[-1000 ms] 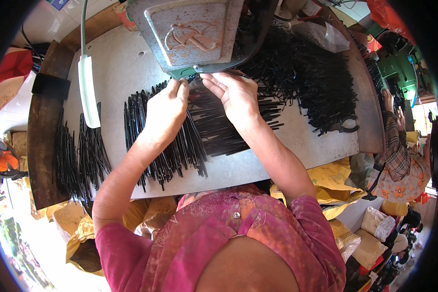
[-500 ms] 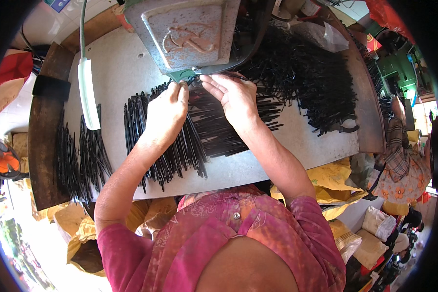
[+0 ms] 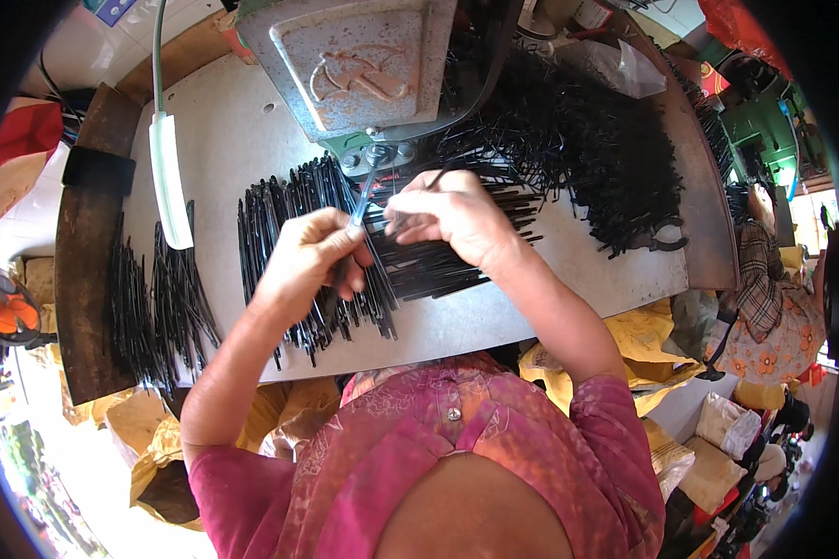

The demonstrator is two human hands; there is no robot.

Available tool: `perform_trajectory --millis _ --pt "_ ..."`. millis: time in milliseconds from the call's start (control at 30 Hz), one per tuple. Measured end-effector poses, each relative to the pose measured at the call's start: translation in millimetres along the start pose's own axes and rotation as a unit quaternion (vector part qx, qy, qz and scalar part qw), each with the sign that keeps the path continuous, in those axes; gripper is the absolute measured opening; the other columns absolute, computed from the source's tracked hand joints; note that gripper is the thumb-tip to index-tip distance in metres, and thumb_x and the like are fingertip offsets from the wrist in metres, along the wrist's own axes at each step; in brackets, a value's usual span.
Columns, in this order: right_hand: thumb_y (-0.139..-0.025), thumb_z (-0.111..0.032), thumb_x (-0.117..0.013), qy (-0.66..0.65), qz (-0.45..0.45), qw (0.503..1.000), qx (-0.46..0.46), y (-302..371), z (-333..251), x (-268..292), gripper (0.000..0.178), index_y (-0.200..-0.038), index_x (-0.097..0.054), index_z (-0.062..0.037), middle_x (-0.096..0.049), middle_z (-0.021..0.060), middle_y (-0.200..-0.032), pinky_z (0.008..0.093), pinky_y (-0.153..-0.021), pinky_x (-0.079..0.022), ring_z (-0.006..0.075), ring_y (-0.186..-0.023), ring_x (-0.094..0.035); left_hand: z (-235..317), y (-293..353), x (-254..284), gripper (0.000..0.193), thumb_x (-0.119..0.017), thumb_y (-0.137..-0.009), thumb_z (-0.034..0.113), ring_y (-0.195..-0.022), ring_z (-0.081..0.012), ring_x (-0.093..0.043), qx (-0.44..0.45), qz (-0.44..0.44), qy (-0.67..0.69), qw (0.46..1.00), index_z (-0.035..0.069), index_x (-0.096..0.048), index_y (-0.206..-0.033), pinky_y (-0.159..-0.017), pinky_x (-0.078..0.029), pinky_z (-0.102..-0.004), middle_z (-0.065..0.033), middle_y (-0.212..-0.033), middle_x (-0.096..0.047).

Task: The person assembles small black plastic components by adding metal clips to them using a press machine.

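My left hand point(image 3: 312, 256) is closed on a thin shiny rod point(image 3: 369, 194), which slants up toward the machine's working point. Beside it, my right hand point(image 3: 452, 219) has its fingers curled, slightly blurred. A short dark thin piece point(image 3: 435, 180) shows at those fingers; how it is gripped is unclear. Both hands are below the green and grey machine head point(image 3: 368, 70), just in front of its small metal fitting point(image 3: 378, 156). Under my left hand lies a row of thin black rods point(image 3: 261, 224). Another bundle of dark rods point(image 3: 429, 265) lies beneath my right hand.
A big tangled heap of black rods point(image 3: 615, 158) covers the table's right side. More black rods point(image 3: 140, 321) lie at the left edge by a curved wooden rim point(image 3: 89, 289). A white lamp point(image 3: 170, 182) hangs at left. Another person point(image 3: 764, 326) is at far right.
Both hands have come back from the machine's fitting toward me, uncovering it. The shiny rod now shows in my left hand, and my right hand's fingers have curled in.
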State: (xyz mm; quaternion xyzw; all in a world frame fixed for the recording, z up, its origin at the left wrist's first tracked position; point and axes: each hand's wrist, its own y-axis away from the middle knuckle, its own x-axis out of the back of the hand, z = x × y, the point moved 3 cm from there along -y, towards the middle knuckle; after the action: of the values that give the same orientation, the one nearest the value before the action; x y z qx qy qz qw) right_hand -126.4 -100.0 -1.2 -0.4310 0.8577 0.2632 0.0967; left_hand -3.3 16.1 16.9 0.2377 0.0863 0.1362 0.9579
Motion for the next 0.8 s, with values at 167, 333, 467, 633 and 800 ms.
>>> perform_trajectory --millis 167,333,467,633,800 --pt "-0.076 -0.020 -0.061 0.100 -0.053 0.994 0.003 -6 0 -12 0.021 -0.086 -0.057 -0.0013 -0.057 0.0031 -0.072 0.0171 -0.046 -0.044 0.0064 -0.053 -0.053 -3 -3 -10 0.015 -0.049 -0.085 0.016 -0.042 -0.0098 -0.051 -0.003 -0.056 0.026 0.998 0.002 -0.049 -0.079 -0.034 -0.038 -0.0189 -0.0091 -0.064 -0.056" --pt "-0.079 -0.016 -0.058 -0.058 -0.068 0.996 -0.002 -14 -8 8 0.020 -0.091 -0.055 0.0013 -0.059 0.0080 -0.076 0.0212 -0.052 -0.049 0.0124 -0.060 -0.059 5 -4 -9 0.018 -0.049 -0.085 0.016 -0.037 -0.0083 -0.047 -0.008 -0.067 -0.037 0.997 0.001 -0.050 -0.077 -0.032 -0.035 -0.0180 -0.0073 -0.058 -0.055" --pt "-0.079 -0.012 -0.057 -0.107 0.042 0.992 0.055 -18 -14 20 0.017 -0.088 -0.054 0.0025 -0.059 0.0132 -0.080 0.0264 -0.058 -0.053 0.0207 -0.070 -0.062 24 1 -12 0.020 -0.058 -0.076 0.006 -0.065 -0.0185 -0.055 -0.414 0.215 -0.478 0.744 -0.002 -0.053 -0.094 -0.058 -0.045 -0.0268 -0.0128 -0.086 -0.056" --pt "-0.080 -0.010 -0.056 -0.124 0.067 0.986 0.085 -19 -16 31 0.014 -0.087 -0.054 0.0015 -0.058 0.0114 -0.080 0.0278 -0.058 -0.053 0.0222 -0.070 -0.061 32 14 -25 0.034 -0.061 -0.069 0.002 -0.081 -0.0296 -0.052 -0.500 0.280 -0.501 0.648 -0.002 -0.049 -0.100 -0.070 -0.041 -0.0338 -0.0165 -0.090 -0.052" --pt "-0.082 -0.008 -0.053 -0.173 0.091 0.975 0.101 -24 -12 36 0.013 -0.088 -0.054 0.0026 -0.058 0.0128 -0.079 0.0295 -0.061 -0.053 0.0235 -0.072 -0.061 8 11 -37 0.014 -0.056 -0.079 0.009 -0.063 -0.0117 -0.054 -0.256 0.054 -0.244 0.934 -0.003 -0.056 -0.085 -0.055 -0.042 -0.0212 -0.0061 -0.077 -0.057"
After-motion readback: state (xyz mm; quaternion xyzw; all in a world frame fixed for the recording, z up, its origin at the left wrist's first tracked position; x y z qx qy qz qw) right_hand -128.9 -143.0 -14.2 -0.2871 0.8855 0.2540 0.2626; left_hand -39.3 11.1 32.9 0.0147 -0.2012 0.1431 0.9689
